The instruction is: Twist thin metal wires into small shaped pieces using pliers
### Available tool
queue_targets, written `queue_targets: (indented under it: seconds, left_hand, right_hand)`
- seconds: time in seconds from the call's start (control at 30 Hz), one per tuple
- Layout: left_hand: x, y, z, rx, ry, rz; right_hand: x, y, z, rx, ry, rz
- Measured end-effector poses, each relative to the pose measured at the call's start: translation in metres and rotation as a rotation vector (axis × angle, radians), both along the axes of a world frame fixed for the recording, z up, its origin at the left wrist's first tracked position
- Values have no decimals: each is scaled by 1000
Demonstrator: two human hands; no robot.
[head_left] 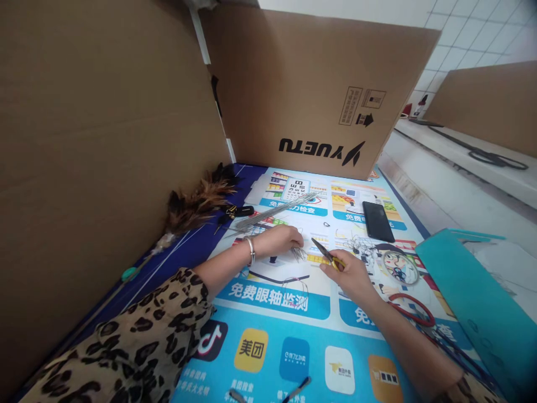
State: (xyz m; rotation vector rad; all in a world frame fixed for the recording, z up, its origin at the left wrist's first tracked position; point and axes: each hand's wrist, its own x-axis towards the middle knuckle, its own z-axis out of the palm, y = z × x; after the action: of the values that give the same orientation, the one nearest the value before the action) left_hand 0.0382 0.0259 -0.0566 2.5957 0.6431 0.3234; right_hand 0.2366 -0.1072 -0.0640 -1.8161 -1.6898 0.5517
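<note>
Big cardboard panel stands at the back, YUETU logo upside down, behind a bench with a bright printed cover. Left arm reaches in from the lower left, palm side down, and the left hand has its fingers bunched in a narrow pinch. Right forearm angles in from the lower right, the right hand wrapped round yellow handles. Long silver wires lie beyond the left hand. The pliers point up-left, just beside those pinched fingers, which hold short wire pieces over the bench.
</note>
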Motion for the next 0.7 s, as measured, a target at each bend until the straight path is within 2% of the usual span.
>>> queue_targets:
  seconds: [0.27,0.53,0.7]
  left_hand:
    - [-3,0,10,-14,-11,16]
    - [-2,-2,10,-56,-20,45]
    - [-4,-2,9,-68,-6,-5]
  right_hand:
    - [0,0,0,0,-14,2]
    - [-2,-2,0,19,-116,13]
    - [-4,-3,-2,79,-139,-23]
